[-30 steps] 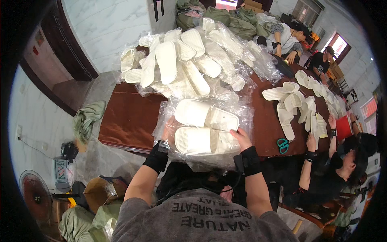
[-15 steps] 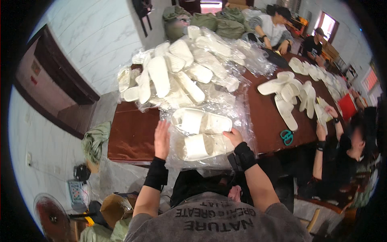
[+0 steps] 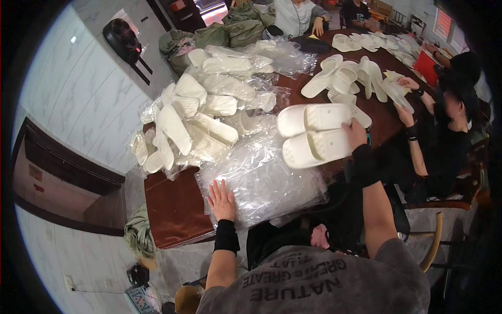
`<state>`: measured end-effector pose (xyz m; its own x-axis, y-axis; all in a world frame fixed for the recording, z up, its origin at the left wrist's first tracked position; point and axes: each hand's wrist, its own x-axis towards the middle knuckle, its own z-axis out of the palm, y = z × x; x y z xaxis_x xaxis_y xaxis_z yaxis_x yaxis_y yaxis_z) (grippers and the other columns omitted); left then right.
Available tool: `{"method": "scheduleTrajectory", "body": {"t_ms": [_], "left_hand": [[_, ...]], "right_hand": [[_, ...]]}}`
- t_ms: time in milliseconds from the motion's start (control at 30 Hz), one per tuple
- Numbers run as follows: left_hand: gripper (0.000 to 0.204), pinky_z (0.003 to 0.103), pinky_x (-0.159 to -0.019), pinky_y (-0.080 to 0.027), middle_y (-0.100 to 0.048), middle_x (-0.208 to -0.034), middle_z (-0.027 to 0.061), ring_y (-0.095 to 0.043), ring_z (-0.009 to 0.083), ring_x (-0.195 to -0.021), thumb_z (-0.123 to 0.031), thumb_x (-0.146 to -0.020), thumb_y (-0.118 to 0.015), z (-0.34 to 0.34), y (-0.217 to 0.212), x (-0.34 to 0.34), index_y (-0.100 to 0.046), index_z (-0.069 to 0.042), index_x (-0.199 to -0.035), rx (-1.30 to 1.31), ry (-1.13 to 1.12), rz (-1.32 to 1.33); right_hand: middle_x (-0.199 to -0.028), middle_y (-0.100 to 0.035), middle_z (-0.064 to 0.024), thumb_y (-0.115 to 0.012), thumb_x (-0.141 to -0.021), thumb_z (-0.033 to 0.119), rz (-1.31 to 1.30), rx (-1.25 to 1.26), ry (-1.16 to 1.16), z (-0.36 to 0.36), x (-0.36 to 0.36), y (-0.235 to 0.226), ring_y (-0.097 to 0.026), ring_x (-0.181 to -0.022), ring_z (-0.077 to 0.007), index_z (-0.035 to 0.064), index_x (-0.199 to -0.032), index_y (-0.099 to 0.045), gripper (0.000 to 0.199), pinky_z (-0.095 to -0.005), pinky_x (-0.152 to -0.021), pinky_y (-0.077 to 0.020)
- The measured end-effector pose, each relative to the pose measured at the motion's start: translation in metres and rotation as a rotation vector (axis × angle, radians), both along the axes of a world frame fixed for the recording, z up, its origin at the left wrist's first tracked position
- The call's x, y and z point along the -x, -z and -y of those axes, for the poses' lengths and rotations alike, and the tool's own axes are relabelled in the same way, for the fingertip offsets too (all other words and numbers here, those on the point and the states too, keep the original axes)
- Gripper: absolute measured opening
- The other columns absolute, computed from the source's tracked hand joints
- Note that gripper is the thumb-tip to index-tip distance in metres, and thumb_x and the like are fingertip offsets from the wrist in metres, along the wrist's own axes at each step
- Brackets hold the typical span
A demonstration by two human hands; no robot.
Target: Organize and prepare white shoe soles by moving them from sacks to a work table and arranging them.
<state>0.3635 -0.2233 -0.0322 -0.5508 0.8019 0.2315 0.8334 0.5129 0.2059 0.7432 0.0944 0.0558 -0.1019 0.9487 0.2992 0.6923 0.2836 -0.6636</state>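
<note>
My right hand (image 3: 357,134) grips a pair of white slide slippers (image 3: 314,119) by their heel ends. The two lie side by side, toes to the left, held up over the right edge of a stack of clear plastic bags (image 3: 256,183). My left hand (image 3: 223,201) rests flat on the near left corner of that stack, fingers spread, holding nothing. Beyond the bags lies a heap of white slippers in clear plastic (image 3: 175,128). More unwrapped slippers (image 3: 345,78) sit on the table to the far right.
The brown table (image 3: 175,204) has its near left corner beside my left hand. At the right, a co-worker (image 3: 444,131) holds a white slipper (image 3: 397,90). Other people sit at the far side. Green sacks (image 3: 246,32) stand behind the heap. A wooden chair (image 3: 433,240) is at my right.
My right hand has lifted the slipper pair off the bags and moved it right. My left hand has come down flat onto the bags. The view has turned to the right.
</note>
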Motion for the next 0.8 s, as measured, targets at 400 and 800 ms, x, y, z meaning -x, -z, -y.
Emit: {"method": "scheduleTrajectory", "body": {"t_ms": [400,800], "left_hand": [[0.061,0.057,-0.109,-0.014,-0.017,-0.153,0.0108,-0.017,0.0323,-0.14,-0.045,-0.087,-0.053,0.008,0.011,0.007,-0.036,-0.024,-0.142,0.069,0.027,-0.113],[0.06,0.054,-0.11,-0.015,-0.025,-0.15,0.0116,-0.024,0.0327,-0.137,-0.043,-0.086,-0.054,0.004,-0.008,-0.003,-0.038,-0.023,-0.141,-0.006,0.03,-0.026]], "right_hand": [[-0.074,-0.056,-0.019,-0.059,-0.088,0.024,-0.546,-0.015,-0.304,0.071,0.084,-0.035,-0.054,-0.067,-0.0275,0.0,-0.085,-0.049,0.026,-0.0361,-0.064,-0.0441],[-0.075,-0.056,-0.0205,-0.058,-0.083,0.034,-0.302,0.181,-0.33,-0.029,0.062,0.024,-0.057,-0.072,-0.0334,-0.0009,-0.078,-0.054,0.036,-0.0428,-0.066,-0.0424]]}}
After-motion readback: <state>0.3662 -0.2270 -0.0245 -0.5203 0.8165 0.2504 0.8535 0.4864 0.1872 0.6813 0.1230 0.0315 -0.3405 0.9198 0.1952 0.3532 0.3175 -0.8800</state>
